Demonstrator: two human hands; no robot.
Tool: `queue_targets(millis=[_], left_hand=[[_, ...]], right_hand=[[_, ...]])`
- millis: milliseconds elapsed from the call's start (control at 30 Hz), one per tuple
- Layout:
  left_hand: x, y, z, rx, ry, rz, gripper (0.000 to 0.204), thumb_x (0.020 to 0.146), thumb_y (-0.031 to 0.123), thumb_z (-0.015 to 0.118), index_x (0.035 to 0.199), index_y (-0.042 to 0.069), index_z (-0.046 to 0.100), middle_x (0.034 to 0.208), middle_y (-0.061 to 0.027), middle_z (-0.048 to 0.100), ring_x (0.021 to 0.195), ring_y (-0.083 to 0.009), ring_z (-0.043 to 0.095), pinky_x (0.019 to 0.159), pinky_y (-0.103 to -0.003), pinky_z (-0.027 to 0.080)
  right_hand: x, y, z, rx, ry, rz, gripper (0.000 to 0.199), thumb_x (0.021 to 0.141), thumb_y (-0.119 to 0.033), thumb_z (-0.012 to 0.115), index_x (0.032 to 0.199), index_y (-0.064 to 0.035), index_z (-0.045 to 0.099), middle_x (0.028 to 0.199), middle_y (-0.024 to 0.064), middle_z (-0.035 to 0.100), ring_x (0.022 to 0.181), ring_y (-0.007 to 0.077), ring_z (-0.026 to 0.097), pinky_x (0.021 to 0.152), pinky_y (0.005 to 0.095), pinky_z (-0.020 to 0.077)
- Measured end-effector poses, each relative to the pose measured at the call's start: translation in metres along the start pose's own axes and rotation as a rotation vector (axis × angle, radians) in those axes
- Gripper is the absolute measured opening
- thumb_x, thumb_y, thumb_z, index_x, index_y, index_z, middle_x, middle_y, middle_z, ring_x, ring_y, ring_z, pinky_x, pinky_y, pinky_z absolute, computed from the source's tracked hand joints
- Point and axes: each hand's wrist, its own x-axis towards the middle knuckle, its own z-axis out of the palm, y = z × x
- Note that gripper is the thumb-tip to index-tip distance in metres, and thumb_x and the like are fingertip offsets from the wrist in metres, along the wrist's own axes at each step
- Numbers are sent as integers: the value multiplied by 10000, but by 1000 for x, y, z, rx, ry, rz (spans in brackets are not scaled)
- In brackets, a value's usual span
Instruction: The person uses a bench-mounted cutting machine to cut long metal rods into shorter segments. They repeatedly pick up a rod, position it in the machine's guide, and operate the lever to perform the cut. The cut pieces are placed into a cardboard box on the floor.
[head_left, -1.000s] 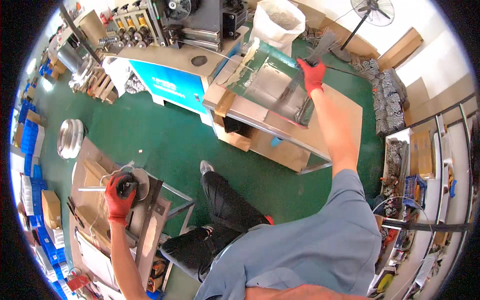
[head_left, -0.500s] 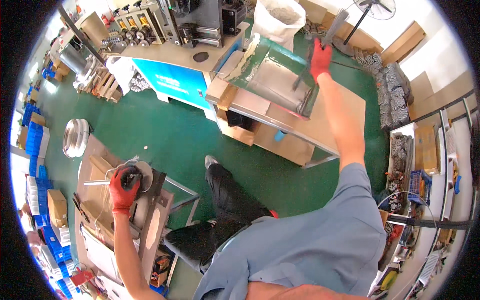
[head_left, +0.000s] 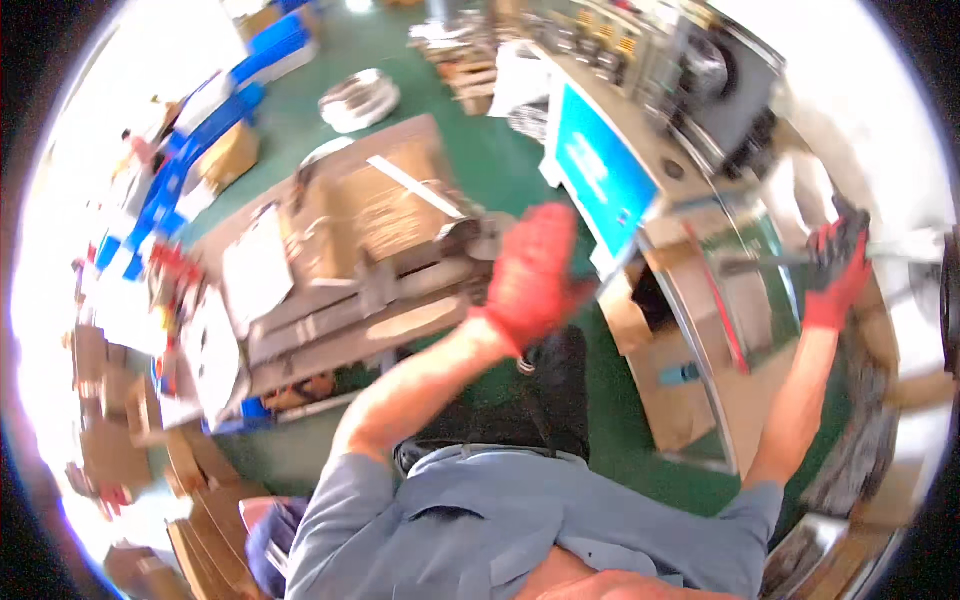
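Observation:
My right hand [head_left: 838, 268], in a red and black glove, is stretched out to the right and closed around the end of a dark metal bar [head_left: 765, 263]. The bar lies over a machine bed with a clear guard [head_left: 748, 300]. My left hand [head_left: 535, 272], also in a red glove, is raised in mid-air in front of me, between the cluttered workbench [head_left: 350, 300] and the machine. It is blurred by motion, so its fingers do not show clearly, and I see nothing in it.
A machine with a blue side panel [head_left: 600, 170] stands behind the bed. A shiny metal coil [head_left: 358, 98] lies on the green floor [head_left: 500, 150]. Blue crates [head_left: 200, 150] line the left side. Cardboard boxes [head_left: 680, 390] sit low on the right.
My left hand has lifted off the round part on the workbench and swung up toward the machine. My head has turned, so the whole view has rotated. The right hand keeps its grip.

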Motion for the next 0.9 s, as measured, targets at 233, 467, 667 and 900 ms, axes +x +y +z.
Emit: queue_targets(millis=[233,467,667,900], left_hand=[[-37,56,17,-241,-1,-280,811,766,370,717,1371,-20,344,1159,-218,519,1084,-392,521,924,-474,419],[-104,-16,-17,-409,252,-429,297,823,168,631,1090,51,576,951,-173,599,876,-390,595,730,-460,487],[-131,-65,-78,-626,419,-463,176,821,100,582,980,29,605,799,-206,622,753,-390,597,677,-425,470],[-150,-98,-115,-650,455,-497,137,850,102,555,951,24,603,802,-200,625,735,-358,610,669,-417,464]], right_hand=[[-89,135,115,247,-608,427,227,998,-372,428,979,-212,588,583,-61,320,478,84,323,466,262,297],[-142,220,167,325,-765,776,315,959,-320,557,1125,-54,578,539,-72,321,452,38,305,461,226,302],[-224,196,229,-322,-1232,512,419,922,-188,623,1299,-48,502,1009,49,639,886,89,597,710,224,482],[-266,215,276,-394,-1220,556,331,910,-187,642,1203,-46,579,906,31,652,590,84,562,426,200,386]])
